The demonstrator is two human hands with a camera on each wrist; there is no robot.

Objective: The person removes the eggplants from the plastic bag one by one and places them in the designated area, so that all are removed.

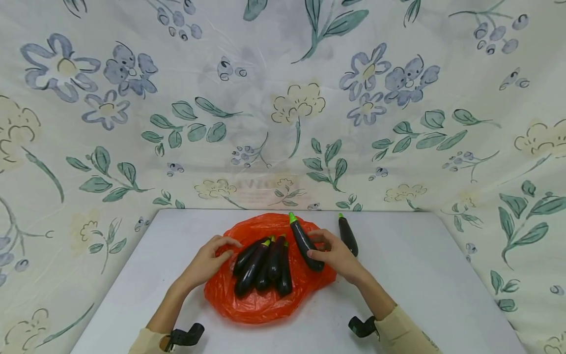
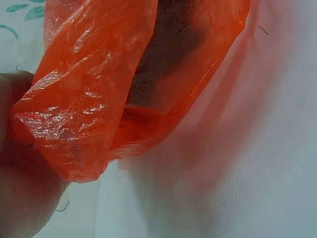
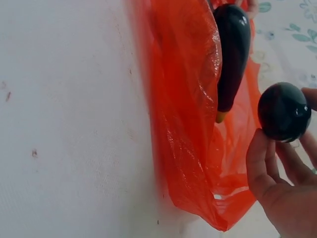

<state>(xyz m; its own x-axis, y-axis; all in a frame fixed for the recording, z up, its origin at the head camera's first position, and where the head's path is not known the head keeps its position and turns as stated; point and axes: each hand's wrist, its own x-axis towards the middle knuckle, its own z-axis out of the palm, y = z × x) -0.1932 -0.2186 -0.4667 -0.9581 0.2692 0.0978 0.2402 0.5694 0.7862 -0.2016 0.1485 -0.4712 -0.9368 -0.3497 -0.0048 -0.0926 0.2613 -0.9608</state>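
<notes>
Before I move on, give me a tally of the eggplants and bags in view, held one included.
Eggplants: 7 visible (5 piled together, 1 in the right hand, 1 on the table)
Red bag: 1
Total: 8

from my head, well back, one camera looks forward and down over the counter (image 1: pixel 411 290), left hand (image 1: pixel 208 261), right hand (image 1: pixel 338 254) and floral cloth (image 1: pixel 265 98). up close, my left-wrist camera (image 1: pixel 187 336) and right-wrist camera (image 1: pixel 362 326) face the red bag (image 1: pixel 256 312), which all three share; head and right wrist share my gripped eggplant (image 1: pixel 302 243).
</notes>
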